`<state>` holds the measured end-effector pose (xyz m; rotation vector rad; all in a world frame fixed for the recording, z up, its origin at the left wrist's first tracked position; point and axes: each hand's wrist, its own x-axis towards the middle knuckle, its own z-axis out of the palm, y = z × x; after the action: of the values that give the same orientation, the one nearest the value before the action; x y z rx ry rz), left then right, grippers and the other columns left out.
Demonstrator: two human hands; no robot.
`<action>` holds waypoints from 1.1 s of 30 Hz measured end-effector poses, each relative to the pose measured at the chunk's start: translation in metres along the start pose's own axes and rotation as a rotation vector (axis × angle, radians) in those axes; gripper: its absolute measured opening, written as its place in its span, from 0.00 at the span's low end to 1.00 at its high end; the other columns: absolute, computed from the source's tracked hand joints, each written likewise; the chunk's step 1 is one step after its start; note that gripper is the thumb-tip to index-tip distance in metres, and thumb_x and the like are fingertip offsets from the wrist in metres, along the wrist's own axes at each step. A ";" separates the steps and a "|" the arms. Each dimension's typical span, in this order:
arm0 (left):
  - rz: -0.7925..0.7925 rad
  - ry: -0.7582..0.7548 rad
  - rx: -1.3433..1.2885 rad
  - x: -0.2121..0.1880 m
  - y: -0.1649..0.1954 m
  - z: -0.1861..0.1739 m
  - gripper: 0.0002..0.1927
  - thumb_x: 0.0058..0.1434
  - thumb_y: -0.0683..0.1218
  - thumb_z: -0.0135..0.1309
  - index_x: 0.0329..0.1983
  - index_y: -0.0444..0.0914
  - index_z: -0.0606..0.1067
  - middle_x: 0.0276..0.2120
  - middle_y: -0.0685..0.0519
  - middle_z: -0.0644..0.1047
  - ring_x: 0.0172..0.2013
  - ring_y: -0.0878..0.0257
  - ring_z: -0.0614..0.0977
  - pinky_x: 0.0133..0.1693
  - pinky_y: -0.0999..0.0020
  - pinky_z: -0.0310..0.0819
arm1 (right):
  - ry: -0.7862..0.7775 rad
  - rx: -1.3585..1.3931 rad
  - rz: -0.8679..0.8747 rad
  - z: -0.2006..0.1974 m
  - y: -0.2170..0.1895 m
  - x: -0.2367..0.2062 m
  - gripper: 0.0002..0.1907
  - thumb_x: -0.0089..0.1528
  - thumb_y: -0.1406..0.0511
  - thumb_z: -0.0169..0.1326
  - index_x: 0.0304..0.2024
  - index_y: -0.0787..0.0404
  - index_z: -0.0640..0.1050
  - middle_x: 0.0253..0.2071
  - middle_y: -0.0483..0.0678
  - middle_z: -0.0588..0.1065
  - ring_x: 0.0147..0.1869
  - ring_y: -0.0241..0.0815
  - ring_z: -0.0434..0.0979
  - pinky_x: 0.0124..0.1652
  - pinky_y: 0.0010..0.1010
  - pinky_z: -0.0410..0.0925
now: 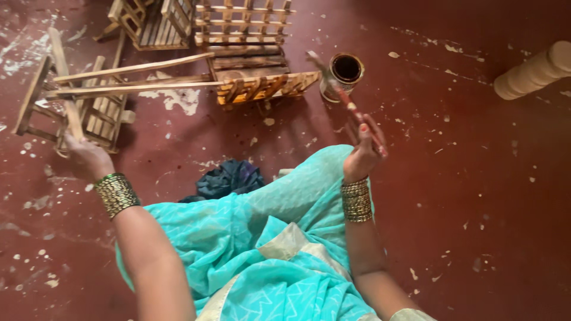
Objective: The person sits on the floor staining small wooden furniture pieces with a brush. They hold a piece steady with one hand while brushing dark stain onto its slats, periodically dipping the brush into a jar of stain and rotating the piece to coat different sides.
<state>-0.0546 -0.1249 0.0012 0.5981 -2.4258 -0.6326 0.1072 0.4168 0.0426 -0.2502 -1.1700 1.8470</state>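
Observation:
My left hand (83,153) grips a leg of a small wooden stool frame (65,101) that lies tipped on the red floor, its long bars reaching right to a slatted piece (267,86). My right hand (364,151) holds a thin paintbrush (357,116) whose tip points toward an open tin of dark liquid (345,70). The brush tip is just below the tin's rim. Both wrists wear stacked bangles. My lap is covered in turquoise cloth.
More wooden slatted frames (238,24) stand at the top, and another (151,24) to their left. A dark crumpled rag (229,178) lies by my knee. A pale ribbed cylinder (532,71) lies at the upper right. The red floor (488,178) is flecked with white paint chips.

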 end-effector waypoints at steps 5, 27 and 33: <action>-0.006 0.033 0.168 0.004 0.005 -0.012 0.15 0.72 0.43 0.52 0.60 0.35 0.73 0.48 0.38 0.79 0.44 0.40 0.82 0.40 0.45 0.73 | 0.099 -0.233 -0.046 -0.029 0.004 0.067 0.13 0.63 0.72 0.58 0.48 0.75 0.79 0.47 0.58 0.80 0.47 0.49 0.84 0.45 0.37 0.82; -0.023 -0.002 0.235 0.039 0.028 -0.010 0.14 0.70 0.47 0.58 0.40 0.29 0.77 0.33 0.36 0.81 0.31 0.46 0.84 0.31 0.52 0.77 | 0.015 -0.482 0.067 -0.050 0.073 0.153 0.08 0.62 0.73 0.60 0.43 0.73 0.81 0.37 0.55 0.82 0.37 0.41 0.85 0.38 0.26 0.80; -0.028 -0.068 0.288 0.059 0.019 -0.038 0.12 0.75 0.47 0.54 0.40 0.33 0.77 0.32 0.42 0.82 0.29 0.51 0.83 0.29 0.56 0.74 | 0.058 -0.528 0.074 -0.051 0.069 0.149 0.09 0.61 0.74 0.60 0.44 0.73 0.81 0.38 0.56 0.82 0.36 0.41 0.86 0.37 0.26 0.81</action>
<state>-0.0812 -0.1527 0.0630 0.7373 -2.5983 -0.3190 0.0120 0.5537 0.0022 -0.6447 -1.6100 1.5489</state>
